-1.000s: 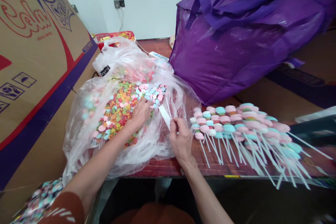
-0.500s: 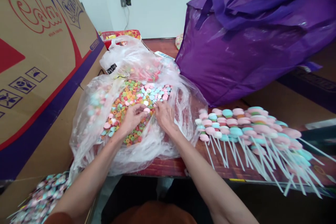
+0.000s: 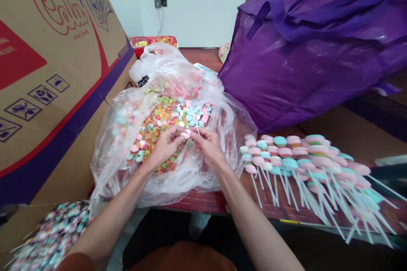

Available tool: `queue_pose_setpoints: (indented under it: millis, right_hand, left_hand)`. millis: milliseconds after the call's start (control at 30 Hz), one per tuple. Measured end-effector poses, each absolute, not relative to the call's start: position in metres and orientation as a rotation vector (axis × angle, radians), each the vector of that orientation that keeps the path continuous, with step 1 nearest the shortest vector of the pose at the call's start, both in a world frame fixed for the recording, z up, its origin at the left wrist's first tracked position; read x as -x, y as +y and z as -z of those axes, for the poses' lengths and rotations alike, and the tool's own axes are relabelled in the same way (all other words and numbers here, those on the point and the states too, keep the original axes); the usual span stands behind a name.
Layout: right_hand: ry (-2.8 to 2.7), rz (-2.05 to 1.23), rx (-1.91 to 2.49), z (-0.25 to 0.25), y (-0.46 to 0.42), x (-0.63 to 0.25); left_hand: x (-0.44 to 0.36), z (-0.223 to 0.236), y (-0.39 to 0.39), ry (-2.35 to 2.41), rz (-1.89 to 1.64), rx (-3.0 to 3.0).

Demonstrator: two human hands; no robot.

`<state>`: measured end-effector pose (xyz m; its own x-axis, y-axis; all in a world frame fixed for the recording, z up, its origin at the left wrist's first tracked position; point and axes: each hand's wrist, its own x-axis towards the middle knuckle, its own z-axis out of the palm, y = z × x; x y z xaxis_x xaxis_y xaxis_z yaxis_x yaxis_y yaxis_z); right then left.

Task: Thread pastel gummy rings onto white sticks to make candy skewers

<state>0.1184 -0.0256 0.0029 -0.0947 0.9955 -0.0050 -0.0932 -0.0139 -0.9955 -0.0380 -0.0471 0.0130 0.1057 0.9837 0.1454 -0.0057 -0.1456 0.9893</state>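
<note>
Hands (image 3: 186, 144) pinching pink candy (image 3: 185, 134), carton (image 3: 73, 72) reading "Cola", purple bag (image 3: 305, 59)

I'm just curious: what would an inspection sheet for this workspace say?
Surface: reddish-brown table, glossy, partly covered.
Work things: loose candies on a spread plastic bag; candies on white sticks lie right of it.
Clutter: purple bag behind the sticks; printed cardboard box at left.
Hands: left pinches a pink candy; right, close beside it, seems to hold a white stick.
Cables: thin one at the wall socket.
Surroundings: pale wall.
</note>
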Motion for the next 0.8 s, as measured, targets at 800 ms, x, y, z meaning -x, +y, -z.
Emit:
queue_pose_setpoints:
  millis: [800]
  right_hand:
    - [-1.534, -1.007, 1.285, -0.012, -0.106, -0.132]
  left_hand:
    - [0.043, -0.011, -0.068, 1.156, -1.368, -1.066]
